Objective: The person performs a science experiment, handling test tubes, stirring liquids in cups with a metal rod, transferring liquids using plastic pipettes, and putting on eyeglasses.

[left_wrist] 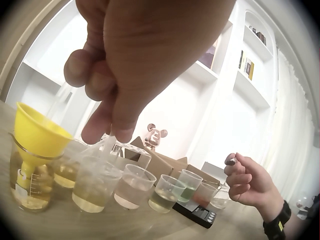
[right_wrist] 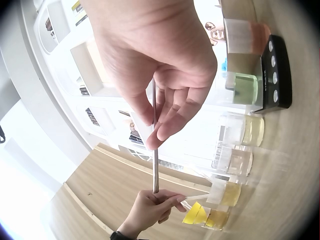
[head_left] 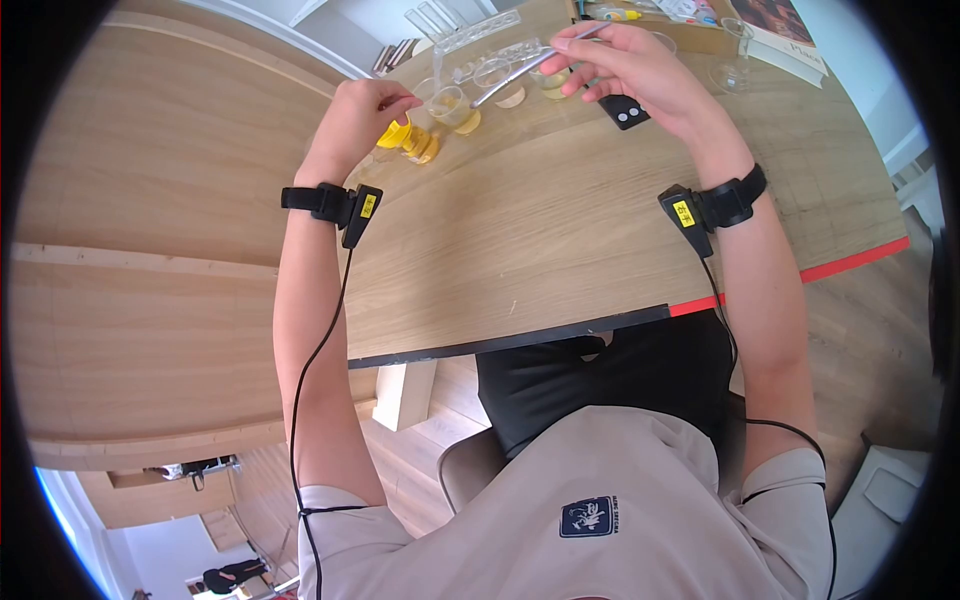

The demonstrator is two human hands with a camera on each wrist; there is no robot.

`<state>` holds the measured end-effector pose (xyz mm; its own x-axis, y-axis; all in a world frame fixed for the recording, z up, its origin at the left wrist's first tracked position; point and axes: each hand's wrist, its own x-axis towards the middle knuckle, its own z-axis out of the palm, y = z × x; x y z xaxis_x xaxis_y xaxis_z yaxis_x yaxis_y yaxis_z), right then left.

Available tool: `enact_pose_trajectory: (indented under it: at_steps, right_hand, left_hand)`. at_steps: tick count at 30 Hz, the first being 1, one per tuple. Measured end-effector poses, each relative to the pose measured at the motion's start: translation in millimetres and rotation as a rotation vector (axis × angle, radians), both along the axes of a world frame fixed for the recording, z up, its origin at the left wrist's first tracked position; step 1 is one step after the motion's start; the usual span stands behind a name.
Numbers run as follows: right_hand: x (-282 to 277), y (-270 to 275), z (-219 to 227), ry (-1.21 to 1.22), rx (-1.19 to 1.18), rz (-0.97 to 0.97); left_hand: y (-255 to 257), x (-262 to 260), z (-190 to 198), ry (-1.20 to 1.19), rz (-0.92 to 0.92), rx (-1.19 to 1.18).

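My left hand (head_left: 362,118) pinches a thin, pale, translucent stick (left_wrist: 108,148), whose lower part stands in a plastic cup of yellowish liquid (left_wrist: 92,192). Beside that cup, a yellow funnel (left_wrist: 42,131) sits in a glass beaker of amber liquid (left_wrist: 36,190). Between thumb and fingers, my right hand (head_left: 640,78) holds a slim metal rod (head_left: 512,80) above the cups. Its far end points down toward the left hand's cup in the head view; I cannot tell whether it touches anything. In the right wrist view the rod (right_wrist: 155,170) hangs below the fingertips.
More cups stand in a row, with pinkish (left_wrist: 134,187), pale yellow (left_wrist: 164,200) and green (right_wrist: 246,89) liquid. A black device with round buttons (right_wrist: 276,75) lies by them. Behind are a test tube rack (head_left: 480,32), a cardboard box (head_left: 700,38), a glass flask (head_left: 733,70) and a book (head_left: 785,50).
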<state>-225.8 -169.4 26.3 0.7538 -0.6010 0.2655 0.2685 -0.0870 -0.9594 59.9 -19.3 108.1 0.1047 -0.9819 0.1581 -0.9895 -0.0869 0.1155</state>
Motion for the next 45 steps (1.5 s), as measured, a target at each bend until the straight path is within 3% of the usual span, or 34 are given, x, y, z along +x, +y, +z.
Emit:
enact_pose_trajectory:
  at_steps: [8, 17, 23, 32, 45]
  right_hand:
    - [0.0, -0.3, -2.1, 0.010, 0.024, 0.011]
    - [0.8, -0.9, -2.9, -0.001, 0.028, 0.015]
    - [1.6, -1.9, -6.1, -0.011, 0.024, 0.003]
    - [2.8, -3.7, -5.7, 0.002, 0.027, 0.003]
    - [-1.1, 1.8, 2.0, 0.014, 0.024, 0.005]
  left_hand:
    - [-0.4, -2.9, -2.5, 0.059, -0.016, -0.051]
    - [-0.8, -1.4, -0.3, -0.033, -0.027, -0.017]
    - [2.8, -6.0, 3.0, 0.004, 0.041, -0.018]
    - [1.6, 1.9, -4.1, 0.015, -0.041, -0.062]
    - [-2.8, 2.2, -6.5, 0.088, 0.027, 0.025]
